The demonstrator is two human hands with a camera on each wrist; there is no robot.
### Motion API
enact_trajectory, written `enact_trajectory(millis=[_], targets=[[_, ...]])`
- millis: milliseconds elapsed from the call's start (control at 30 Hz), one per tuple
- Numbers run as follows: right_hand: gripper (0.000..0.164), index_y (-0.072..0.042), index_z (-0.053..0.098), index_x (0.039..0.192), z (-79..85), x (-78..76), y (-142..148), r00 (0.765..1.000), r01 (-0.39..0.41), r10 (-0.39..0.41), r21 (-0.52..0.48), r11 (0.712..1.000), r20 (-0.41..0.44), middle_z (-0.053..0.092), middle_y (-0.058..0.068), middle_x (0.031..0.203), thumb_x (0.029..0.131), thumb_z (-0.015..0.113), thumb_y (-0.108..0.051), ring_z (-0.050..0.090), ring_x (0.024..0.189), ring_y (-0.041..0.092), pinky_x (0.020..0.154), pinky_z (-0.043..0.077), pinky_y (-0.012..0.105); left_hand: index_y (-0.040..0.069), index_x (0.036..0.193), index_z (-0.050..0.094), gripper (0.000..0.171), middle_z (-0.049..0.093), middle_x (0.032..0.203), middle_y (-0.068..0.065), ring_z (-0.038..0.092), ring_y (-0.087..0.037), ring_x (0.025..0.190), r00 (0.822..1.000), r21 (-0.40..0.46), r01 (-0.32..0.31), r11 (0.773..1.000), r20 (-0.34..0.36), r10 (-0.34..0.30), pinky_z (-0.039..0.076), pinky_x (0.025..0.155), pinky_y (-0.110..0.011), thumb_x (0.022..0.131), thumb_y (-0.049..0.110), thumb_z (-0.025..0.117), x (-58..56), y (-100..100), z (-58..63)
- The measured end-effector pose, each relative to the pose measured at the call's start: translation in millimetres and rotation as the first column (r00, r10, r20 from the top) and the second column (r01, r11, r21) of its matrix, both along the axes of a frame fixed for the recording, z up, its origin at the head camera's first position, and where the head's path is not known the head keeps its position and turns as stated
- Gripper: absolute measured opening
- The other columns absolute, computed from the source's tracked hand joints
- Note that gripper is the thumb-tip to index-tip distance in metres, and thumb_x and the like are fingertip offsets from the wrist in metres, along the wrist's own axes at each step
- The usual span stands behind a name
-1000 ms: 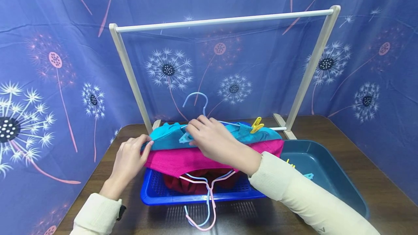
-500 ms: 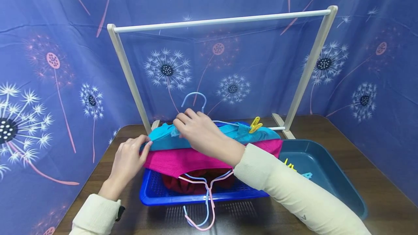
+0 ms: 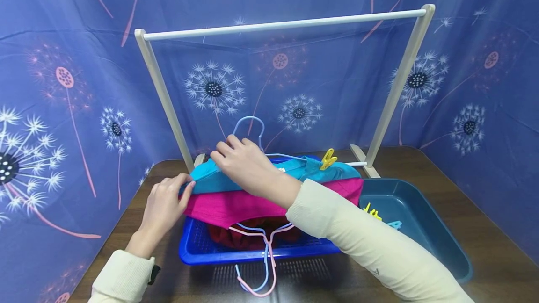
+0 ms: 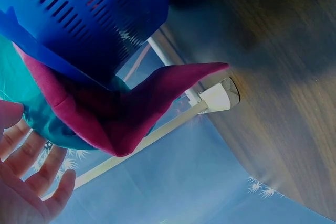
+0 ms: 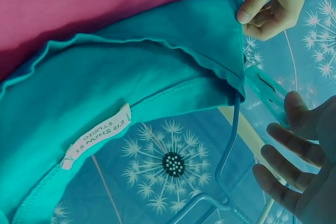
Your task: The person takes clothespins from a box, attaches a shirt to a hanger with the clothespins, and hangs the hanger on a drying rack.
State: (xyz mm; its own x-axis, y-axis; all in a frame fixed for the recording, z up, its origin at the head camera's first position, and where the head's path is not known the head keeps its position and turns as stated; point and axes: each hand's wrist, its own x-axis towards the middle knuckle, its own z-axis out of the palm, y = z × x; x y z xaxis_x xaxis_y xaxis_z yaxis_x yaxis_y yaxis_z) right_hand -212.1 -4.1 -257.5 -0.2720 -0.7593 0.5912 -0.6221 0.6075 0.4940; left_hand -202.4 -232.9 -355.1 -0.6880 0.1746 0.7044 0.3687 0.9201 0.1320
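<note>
On my feed, the turquoise cloth shirt [image 3: 210, 184] lies across the far side of a blue perforated plastic basket [image 3: 195, 252], with a pale blue hanger [image 5: 234, 132] inside its neckline. Over the last second the right hand [image 3: 245, 160] has slid left along it, carrying a translucent teal plastic clip [image 5: 269, 97] in a narrow pinching grip. I judge this brings the clip to the shirt's left shoulder for fastening there; I cannot tell whether it bites the cloth. The left hand [image 3: 165, 202] has stayed put, its grip pinching the left corner. A yellow plastic clip [image 3: 328, 159] stands on the right shoulder.

A magenta garment [image 3: 240, 207] lies on the near side. All this rests on a brown wood-grain tabletop [image 3: 498, 251], a dark teal tray [image 3: 456, 242] at right; a white-barred wooden rack [image 3: 282, 25] stands far, before blue dandelion-print curtains [image 3: 345, 83].
</note>
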Motion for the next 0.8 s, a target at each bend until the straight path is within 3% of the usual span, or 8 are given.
enact_trajectory(millis=[433, 800], targets=[[0.020, -0.022, 0.063, 0.102, 5.0, 0.3, -18.7, 0.997, 0.081, -0.080, 0.112, 0.990, -0.005, 0.060, -0.005, 0.101, 0.091, 0.049, -0.013, 0.054, 0.092, 0.016, 0.061, 0.047, 0.024, 0.008, 0.089, 0.061, 0.012, 0.068, 0.081, -0.009, 0.061, -0.031, 0.076, 1.000, -0.011, 0.011, 1.000, -0.017, -0.011, 0.043, 0.070, -0.049, 0.082, 0.017, 0.065, 0.7, 0.7, 0.4], [0.024, -0.024, 0.066, 0.102, 11.5, 1.1, -37.2, 0.986, 0.143, -0.157, 0.224, 0.964, 0.046, 0.060, -0.005, 0.100, 0.094, 0.045, -0.016, 0.056, 0.086, 0.016, 0.060, 0.049, 0.025, 0.007, 0.086, 0.061, 0.010, 0.068, 0.077, -0.008, 0.061, -0.031, 0.074, 0.999, -0.039, 0.022, 0.999, -0.037, -0.024, 0.043, 0.068, -0.049, 0.082, 0.015, 0.066, -0.5, 1.6, 0.3]])
